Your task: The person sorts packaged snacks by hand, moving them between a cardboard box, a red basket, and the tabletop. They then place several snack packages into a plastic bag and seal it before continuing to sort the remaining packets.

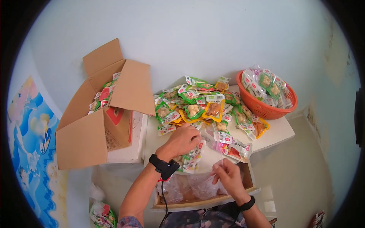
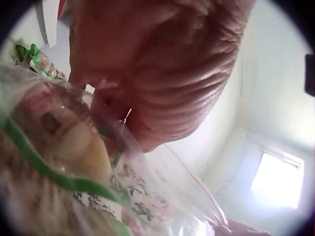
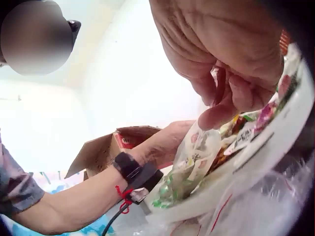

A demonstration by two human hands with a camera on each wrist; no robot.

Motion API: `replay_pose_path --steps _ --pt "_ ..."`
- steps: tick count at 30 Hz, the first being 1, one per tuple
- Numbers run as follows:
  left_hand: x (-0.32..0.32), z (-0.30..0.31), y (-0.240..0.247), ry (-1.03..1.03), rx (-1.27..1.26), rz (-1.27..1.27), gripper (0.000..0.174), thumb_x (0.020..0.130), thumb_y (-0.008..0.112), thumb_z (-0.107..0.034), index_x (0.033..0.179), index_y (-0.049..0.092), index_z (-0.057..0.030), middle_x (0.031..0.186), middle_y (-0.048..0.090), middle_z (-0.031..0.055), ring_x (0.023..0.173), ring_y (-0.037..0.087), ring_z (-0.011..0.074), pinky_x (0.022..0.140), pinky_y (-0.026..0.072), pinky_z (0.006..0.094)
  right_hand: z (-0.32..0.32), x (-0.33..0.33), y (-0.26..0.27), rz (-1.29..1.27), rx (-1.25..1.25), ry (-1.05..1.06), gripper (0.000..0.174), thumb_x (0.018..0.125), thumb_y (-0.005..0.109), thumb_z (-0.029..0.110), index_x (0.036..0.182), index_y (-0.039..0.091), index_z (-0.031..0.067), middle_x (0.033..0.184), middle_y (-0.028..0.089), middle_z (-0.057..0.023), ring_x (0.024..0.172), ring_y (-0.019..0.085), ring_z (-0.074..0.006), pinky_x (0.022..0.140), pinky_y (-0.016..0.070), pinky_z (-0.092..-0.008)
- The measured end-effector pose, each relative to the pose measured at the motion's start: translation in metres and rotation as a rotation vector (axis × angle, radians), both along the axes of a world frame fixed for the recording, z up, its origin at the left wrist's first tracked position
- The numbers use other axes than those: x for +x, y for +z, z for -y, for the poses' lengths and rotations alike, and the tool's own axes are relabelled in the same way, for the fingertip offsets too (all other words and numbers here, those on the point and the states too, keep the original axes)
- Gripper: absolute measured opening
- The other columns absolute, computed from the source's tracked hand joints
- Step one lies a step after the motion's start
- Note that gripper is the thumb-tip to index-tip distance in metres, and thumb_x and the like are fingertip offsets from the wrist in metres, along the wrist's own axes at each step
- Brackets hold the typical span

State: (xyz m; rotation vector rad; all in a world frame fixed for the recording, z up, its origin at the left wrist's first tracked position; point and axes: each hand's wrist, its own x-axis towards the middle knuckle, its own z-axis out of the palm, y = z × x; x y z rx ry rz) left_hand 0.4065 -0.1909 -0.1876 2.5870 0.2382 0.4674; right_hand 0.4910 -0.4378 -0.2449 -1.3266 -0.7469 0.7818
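Note:
A clear plastic bag [image 3: 197,152] with snack packets in it is stretched between both hands, low over the front of the white table. My left hand [image 1: 183,141] has its fingers curled at the bag's upper left edge. In the left wrist view, a green-edged packet [image 2: 64,147] shows through the film beneath the palm. My right hand [image 1: 229,178] pinches the opposite edge of the bag between thumb and fingers, close to the table's front edge. Just behind the bag lies a long clear-and-pink packet [image 1: 237,150].
A heap of snack packets [image 1: 192,108] covers the table's middle. An open cardboard box [image 1: 81,146] of packets stands left, an orange basket [image 1: 262,110] of filled bags back right. Below, an open drawer [image 1: 249,176] holds clear bags [image 1: 201,186]. A cable hangs from the left wrist.

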Motion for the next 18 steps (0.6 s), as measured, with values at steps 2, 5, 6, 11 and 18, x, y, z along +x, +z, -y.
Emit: replay_pose_path --steps 2,5,6,11,18 --pt "-0.005 -0.005 0.001 0.055 -0.036 0.12 0.02 0.096 0.065 -0.021 0.096 0.072 -0.0028 0.091 0.069 0.0118 0.1 0.062 0.0324 0.091 0.05 0.0433 -0.01 0.009 0.013 0.077 0.082 -0.066 0.015 0.106 0.06 0.013 0.103 0.062 -0.0012 0.085 0.07 -0.0076 0.061 0.065 -0.0122 0.056 0.053 -0.0259" --pt "-0.027 -0.008 0.012 0.149 -0.141 0.321 0.017 0.098 0.065 -0.017 0.096 0.07 -0.0003 0.093 0.067 0.0105 0.096 0.062 0.0267 0.09 0.0493 0.0387 -0.028 0.023 0.047 0.227 0.228 -0.128 0.009 0.105 0.061 0.007 0.101 0.061 -0.0012 0.087 0.069 -0.007 0.069 0.066 -0.0108 0.063 0.0547 -0.0252" --pt "-0.038 0.0 0.022 0.189 -0.21 0.395 0.015 0.098 0.065 -0.014 0.096 0.069 0.0007 0.094 0.066 0.0084 0.095 0.061 0.0225 0.089 0.0486 0.0355 -0.035 0.025 0.06 0.261 0.257 -0.145 0.008 0.104 0.062 0.007 0.101 0.062 -0.0009 0.087 0.069 -0.0062 0.069 0.065 -0.0103 0.064 0.0536 -0.0251" --pt "-0.087 0.033 0.016 0.306 -0.548 0.646 0.008 0.096 0.068 -0.003 0.101 0.068 0.0026 0.099 0.062 0.0077 0.101 0.06 0.0164 0.095 0.0466 0.0307 -0.062 0.027 0.118 0.582 0.34 -0.195 0.004 0.099 0.068 0.004 0.102 0.068 0.0018 0.089 0.068 -0.0031 0.076 0.06 -0.0101 0.065 0.0476 -0.0264" --pt "-0.099 0.06 -0.024 0.311 -0.774 0.743 0.044 0.089 0.077 -0.005 0.128 0.057 0.0011 0.121 0.058 0.0091 0.122 0.056 0.0201 0.11 0.0432 0.037 -0.073 0.02 0.119 0.69 0.362 -0.157 0.011 0.094 0.074 0.005 0.105 0.073 0.0057 0.091 0.067 -0.0028 0.086 0.056 -0.0145 0.07 0.0458 -0.029"
